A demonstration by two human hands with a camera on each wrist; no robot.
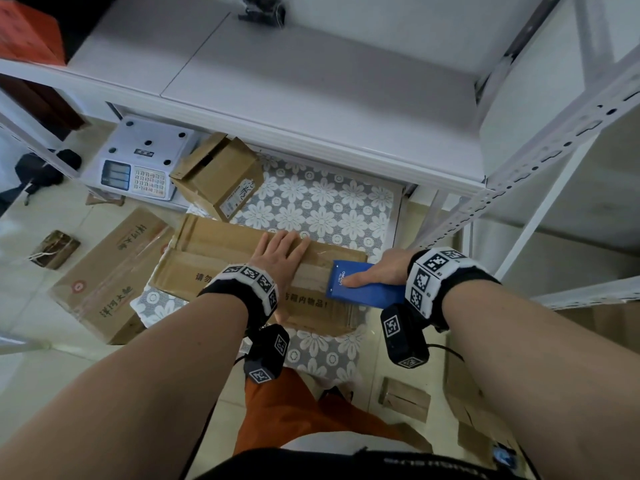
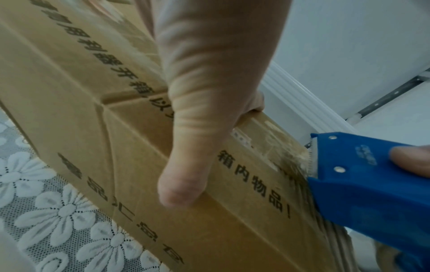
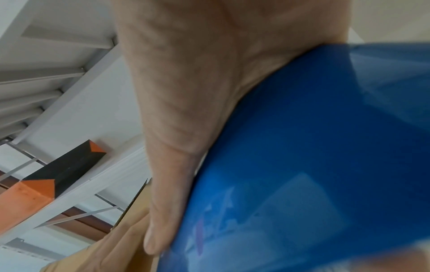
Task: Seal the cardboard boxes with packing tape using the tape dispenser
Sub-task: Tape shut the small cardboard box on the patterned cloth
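A brown cardboard box (image 1: 221, 261) with black printed characters lies on a floral mat on the lower shelf. My left hand (image 1: 280, 258) lies flat on its top with fingers straight, the thumb (image 2: 186, 184) hanging over the near edge. My right hand (image 1: 377, 271) grips a blue tape dispenser (image 1: 360, 285) at the box's right end. The dispenser's toothed edge (image 2: 310, 162) meets clear tape on the box (image 2: 209, 230) near the right corner. In the right wrist view the dispenser (image 3: 314, 165) fills the frame beside my thumb (image 3: 167, 184).
A smaller cardboard box (image 1: 218, 174) with loose flaps sits behind, beside a white scale (image 1: 138, 157). A long printed carton (image 1: 110, 275) lies on the floor at left. White shelf boards (image 1: 311, 98) overhang, and a steel upright (image 1: 519, 178) stands right. Flat cardboard pieces (image 1: 405, 396) lie on the floor.
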